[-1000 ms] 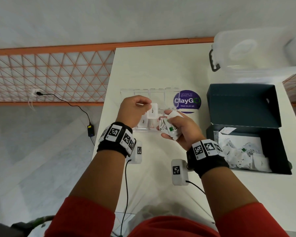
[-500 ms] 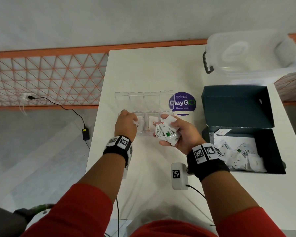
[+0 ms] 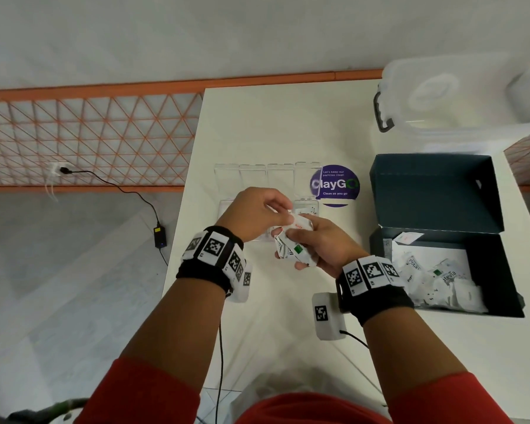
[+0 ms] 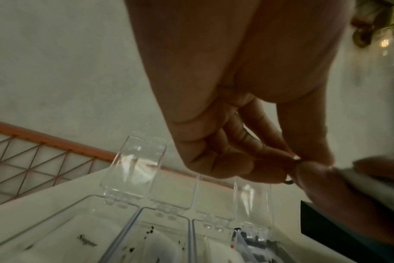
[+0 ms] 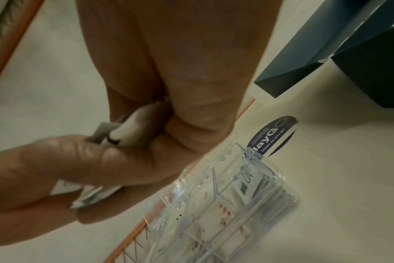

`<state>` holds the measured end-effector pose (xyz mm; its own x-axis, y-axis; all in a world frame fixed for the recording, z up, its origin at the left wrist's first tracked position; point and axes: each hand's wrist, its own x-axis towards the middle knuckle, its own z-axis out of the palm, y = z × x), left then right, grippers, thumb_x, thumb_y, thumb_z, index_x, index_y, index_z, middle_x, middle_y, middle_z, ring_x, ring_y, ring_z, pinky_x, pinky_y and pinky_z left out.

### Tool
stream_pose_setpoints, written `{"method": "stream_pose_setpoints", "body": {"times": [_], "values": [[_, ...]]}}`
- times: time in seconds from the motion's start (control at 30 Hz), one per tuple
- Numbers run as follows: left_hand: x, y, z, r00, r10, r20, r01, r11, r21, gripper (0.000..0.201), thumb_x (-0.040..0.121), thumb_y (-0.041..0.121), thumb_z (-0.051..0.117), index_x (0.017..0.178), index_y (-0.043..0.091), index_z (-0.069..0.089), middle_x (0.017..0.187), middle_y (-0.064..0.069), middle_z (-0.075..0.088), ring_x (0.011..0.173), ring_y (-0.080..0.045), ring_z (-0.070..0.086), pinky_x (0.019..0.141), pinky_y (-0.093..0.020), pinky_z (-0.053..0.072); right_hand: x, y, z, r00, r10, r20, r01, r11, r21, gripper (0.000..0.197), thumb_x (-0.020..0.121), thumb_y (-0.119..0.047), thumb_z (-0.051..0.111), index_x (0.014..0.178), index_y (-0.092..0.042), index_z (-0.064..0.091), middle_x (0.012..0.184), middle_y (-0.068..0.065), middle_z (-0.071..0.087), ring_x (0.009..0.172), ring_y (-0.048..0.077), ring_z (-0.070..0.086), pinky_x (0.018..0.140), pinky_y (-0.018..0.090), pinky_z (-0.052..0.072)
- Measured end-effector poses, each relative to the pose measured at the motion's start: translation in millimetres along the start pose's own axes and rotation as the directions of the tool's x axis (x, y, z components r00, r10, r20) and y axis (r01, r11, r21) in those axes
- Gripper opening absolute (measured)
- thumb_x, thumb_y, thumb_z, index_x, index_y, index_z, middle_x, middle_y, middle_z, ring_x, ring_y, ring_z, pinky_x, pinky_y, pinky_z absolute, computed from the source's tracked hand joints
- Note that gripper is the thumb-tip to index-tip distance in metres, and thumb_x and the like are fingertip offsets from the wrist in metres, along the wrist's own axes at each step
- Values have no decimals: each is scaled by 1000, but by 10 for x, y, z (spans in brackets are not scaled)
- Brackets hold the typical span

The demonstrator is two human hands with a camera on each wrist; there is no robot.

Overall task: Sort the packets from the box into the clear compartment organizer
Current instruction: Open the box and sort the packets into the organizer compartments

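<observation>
Left hand (image 3: pixel 255 213) back from organizer (image 3: pixel 268 191) since half second ago, now pinching top packet (image 3: pixel 300 223) of bundle (image 3: pixel 292 250) gripped in right hand (image 3: pixel 322 243). More packets in box (image 3: pixel 490 264) on worktop (image 3: pixel 276 130).

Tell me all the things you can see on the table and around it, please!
White table: one, under everything.
Clear plastic compartment organizer: one, lids open, mid-table, packets inside.
Round purple sticker: one, right of organizer.
Dark blue cardboard box: one, open, right side.
White paper packets in the box: many.
Clear lidded storage tub: one, far right corner.
Black power adapter: one, on floor, left.
Left hand: pinches one white packet.
Right hand: holds a bunch of white packets.
</observation>
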<state>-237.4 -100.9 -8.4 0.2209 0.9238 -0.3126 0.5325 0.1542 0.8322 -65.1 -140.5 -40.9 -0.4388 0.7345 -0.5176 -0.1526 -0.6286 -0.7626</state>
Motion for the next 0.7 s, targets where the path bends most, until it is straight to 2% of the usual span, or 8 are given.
{"method": "stream_pose_setpoints", "body": {"times": [0.1, 0.2, 0.3, 0.4, 0.5, 0.57, 0.63, 0.7], "values": [[-9, -17, -54, 998, 19, -53, -22, 999, -49, 16, 78, 13, 76, 86, 26, 73, 78, 8, 71, 73, -4, 66, 75, -26, 52, -2, 13, -19, 996, -36, -77, 32, 998, -54, 18, 98, -11, 60, 115, -9, 61, 103, 20, 73, 84, 37, 72, 49, 29, 54], [-40, 11, -101, 999, 29, -26, -32, 994, -105, 17, 78, 22, 78, 90, 32, 73, 79, 12, 68, 70, -2, 63, 69, -20, 49, -8, 8, -76, 980, -97, -175, 67, 984, -166, 13, 97, -15, 61, 108, -9, 63, 93, 27, 69, 72, 34, 67, 43, 26, 47], [-40, 90, -29, 996, 52, 78, -49, 998, -38, 23, 74, 26, 81, 93, 36, 73, 89, 12, 69, 76, -9, 66, 78, -29, 54, 4, -8, -74, 992, -70, -105, 36, 956, -292, 13, 96, -15, 63, 105, -7, 66, 86, 23, 70, 59, 27, 65, 38, 23, 44], [-21, 107, 29, 994, 57, 93, -54, 998, -28, 25, 76, 9, 78, 94, 26, 73, 82, 7, 70, 77, -11, 66, 83, -36, 55, 23, -14, -65, 991, -70, -112, 39, 965, -261, 13, 95, -14, 65, 102, -4, 66, 80, 21, 65, 52, 22, 60, 38, 23, 43], [-12, 55, -7, 999, 26, 47, -21, 994, -105, 30, 76, 0, 77, 93, 25, 72, 80, 7, 70, 77, -8, 66, 85, -35, 56, 4, 1, -140, 965, -116, -236, 85, 987, -140, 8, 97, -17, 63, 95, -10, 67, 85, 24, 66, 60, 31, 62, 38, 23, 42], [-13, 22, -17, 999, 20, 42, -15, 993, -121, 36, 76, -1, 76, 93, 29, 71, 86, 10, 72, 77, -9, 65, 84, -36, 55, -6, 11, -190, 945, -130, -301, 108, 990, -88, 11, 98, -18, 62, 93, -13, 70, 86, 27, 62, 68, 36, 58, 38, 23, 42], [-19, 0, -1, 996, 27, 85, -21, 997, -69, 37, 77, -2, 73, 93, 32, 71, 95, 16, 72, 75, -13, 63, 81, -36, 55, -6, 19, -210, 941, -139, -307, 111, 988, -107, 13, 98, -19, 61, 94, -13, 73, 86, 32, 60, 71, 38, 57, 38, 24, 42], [-25, -26, 17, 991, 29, 128, -25, 999, -38, 34, 78, -3, 69, 90, 28, 71, 93, 19, 72, 73, -9, 64, 76, -26, 54, 0, 20, -199, 946, -154, -284, 122, 984, -128, 15, 98, -19, 60, 95, -14, 74, 90, 32, 67, 69, 37, 61, 39, 24, 42]]}}
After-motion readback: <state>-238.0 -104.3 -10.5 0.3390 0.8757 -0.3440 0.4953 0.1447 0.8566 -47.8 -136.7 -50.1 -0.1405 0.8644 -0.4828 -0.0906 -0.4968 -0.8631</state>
